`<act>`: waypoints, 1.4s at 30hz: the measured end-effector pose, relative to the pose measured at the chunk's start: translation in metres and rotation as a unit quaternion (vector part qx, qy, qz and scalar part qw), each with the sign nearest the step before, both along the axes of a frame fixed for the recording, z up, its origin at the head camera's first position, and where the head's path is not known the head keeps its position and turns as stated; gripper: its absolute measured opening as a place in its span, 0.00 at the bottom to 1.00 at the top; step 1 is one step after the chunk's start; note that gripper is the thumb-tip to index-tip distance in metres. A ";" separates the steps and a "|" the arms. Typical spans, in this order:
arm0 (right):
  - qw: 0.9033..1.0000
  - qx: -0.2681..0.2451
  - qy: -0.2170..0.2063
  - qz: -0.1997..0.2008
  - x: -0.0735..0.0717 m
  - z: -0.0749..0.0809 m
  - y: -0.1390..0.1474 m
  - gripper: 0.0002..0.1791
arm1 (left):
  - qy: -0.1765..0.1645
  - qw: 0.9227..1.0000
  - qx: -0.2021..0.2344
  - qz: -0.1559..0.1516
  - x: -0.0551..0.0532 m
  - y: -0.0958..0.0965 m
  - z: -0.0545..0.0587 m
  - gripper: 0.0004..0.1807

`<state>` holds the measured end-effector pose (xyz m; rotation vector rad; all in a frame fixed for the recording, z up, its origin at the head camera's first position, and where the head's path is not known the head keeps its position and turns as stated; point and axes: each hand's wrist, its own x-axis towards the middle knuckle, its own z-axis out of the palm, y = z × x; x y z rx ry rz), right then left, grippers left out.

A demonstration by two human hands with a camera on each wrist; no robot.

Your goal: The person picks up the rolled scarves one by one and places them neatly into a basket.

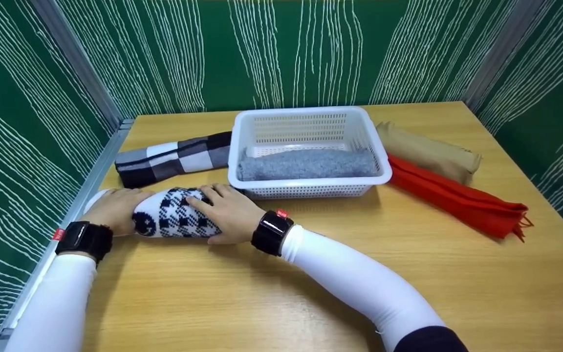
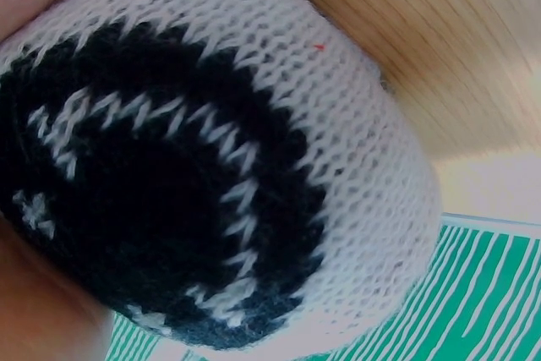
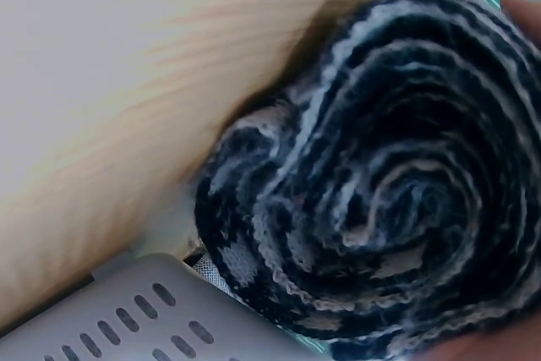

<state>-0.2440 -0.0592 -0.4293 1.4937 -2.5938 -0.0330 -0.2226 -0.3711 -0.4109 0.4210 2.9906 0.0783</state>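
Observation:
A knitted scarf (image 1: 179, 215) with a black-and-white pattern lies rolled into a thick bundle at the left of the table. My left hand (image 1: 115, 210) grips its left end, while my right hand (image 1: 235, 212) holds the right end, fingers over the top and thumb on the near side. In the left wrist view, the white end of the scarf (image 2: 363, 150) shows a dark round motif between finger and thumb. The spiral layers of the rolled scarf (image 3: 406, 166) face the right wrist camera. Part of the roll is hidden under both hands.
Behind the right hand stands a white plastic basket (image 1: 311, 185) with a grey rolled scarf (image 1: 306, 165) inside. A checked scarf (image 1: 174, 159) lies left of it. To the right are a beige scarf (image 1: 428, 149) and a red scarf (image 1: 457, 198). Green walls (image 1: 286, 54) border the table.

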 end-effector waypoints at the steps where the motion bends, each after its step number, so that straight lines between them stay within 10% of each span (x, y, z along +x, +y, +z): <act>1: 1.000 0.002 0.000 -0.004 0.001 -0.001 0.000 0.63 | 0.002 1.000 0.000 -0.002 0.000 0.000 -0.001 0.43; 26: 0.995 0.016 -0.078 -0.055 -0.001 -0.006 -0.002 0.70 | -0.013 0.999 0.040 0.014 -0.001 0.002 -0.001 0.52; 42: 0.998 -0.007 -0.049 -0.043 0.000 -0.008 -0.002 0.59 | -0.029 0.998 0.034 0.045 0.001 -0.010 0.005 0.66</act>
